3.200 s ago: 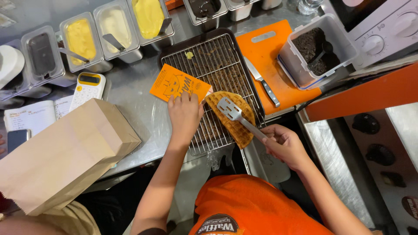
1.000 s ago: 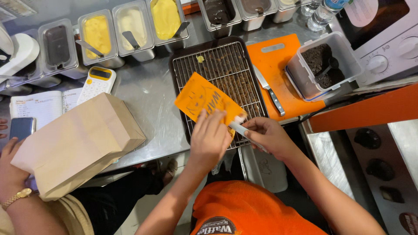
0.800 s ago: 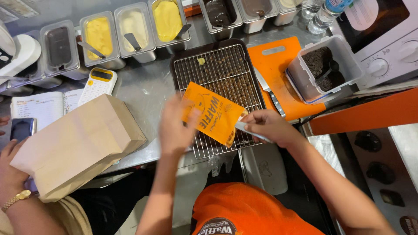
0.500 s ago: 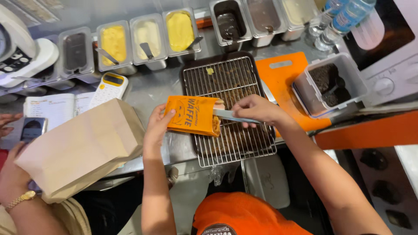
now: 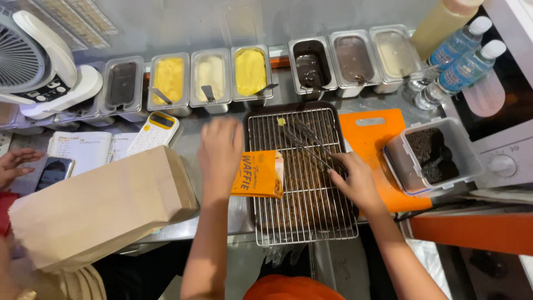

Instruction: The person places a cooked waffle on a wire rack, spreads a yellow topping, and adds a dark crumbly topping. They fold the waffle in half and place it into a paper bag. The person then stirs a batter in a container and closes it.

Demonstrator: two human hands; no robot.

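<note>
Right hand [image 5: 355,180]: fingers curled around the near end of a pair of metal tongs [image 5: 308,141], clamped on the handles. The tongs run from the hand diagonally up and to the left, lying low over the wire cooling rack [image 5: 302,222]; whether the tips touch the rack cannot be told.

Left hand [image 5: 221,150]: fingers loosely spread and blurred, hovering just beside the rack's left edge. Whether it touches the orange waffle sleeve [image 5: 259,174] cannot be told; the sleeve's left end sits right at the base of the hand.

Orange waffle sleeve: lies flat across the rack's left edge, half on the rack and half over the steel counter [image 5: 189,141], between the 2 hands and nearer the left one. A waffle edge shows at its right, open end.

Placed around the rack:
- Right of the rack, touching it: orange cutting board [image 5: 369,136], with a clear tub of dark crumbs [image 5: 433,155] on its right side.
- Beyond the rack: a row of 7 steel topping pans [image 5: 250,72], holding dark, yellow, cream and white fillings.
- Far right beyond the rack: 2 water bottles [image 5: 458,55].
- Left of the rack: large brown paper bag [image 5: 105,205], lying on its side, and a white and yellow calculator [image 5: 154,130] further back.
- Far left: open notebook [image 5: 83,151], phone [image 5: 53,173], and another person's hand [image 5: 14,165].
</note>
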